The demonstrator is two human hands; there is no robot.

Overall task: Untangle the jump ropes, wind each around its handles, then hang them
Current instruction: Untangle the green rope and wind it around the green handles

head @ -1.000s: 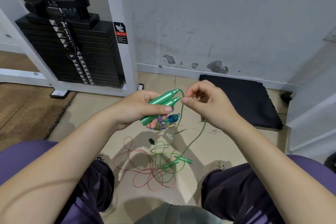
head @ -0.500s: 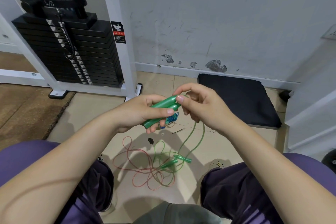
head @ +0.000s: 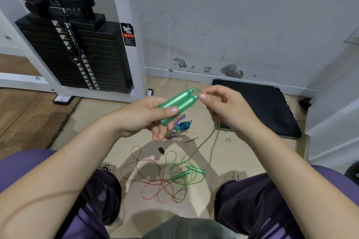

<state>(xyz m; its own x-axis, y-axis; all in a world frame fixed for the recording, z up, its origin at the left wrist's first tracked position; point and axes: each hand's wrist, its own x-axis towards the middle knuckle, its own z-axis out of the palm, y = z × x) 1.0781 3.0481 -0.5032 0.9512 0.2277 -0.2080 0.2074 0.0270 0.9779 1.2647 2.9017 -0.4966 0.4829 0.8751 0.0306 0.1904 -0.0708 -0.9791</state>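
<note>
Two green handles [head: 177,103] lay side by side, gripped in the left hand [head: 147,116]; the right hand [head: 223,106] pinched their cord [head: 206,141] at the tips; trailing slack risked snagging the floor tangle [head: 165,180].

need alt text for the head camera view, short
Seen from above, a seated person's left hand grips two green jump rope handles side by side while the right hand pinches the green cord at their tips. On the tiled floor below lie tangled red and green ropes; a weight stack stands at upper left.
</note>
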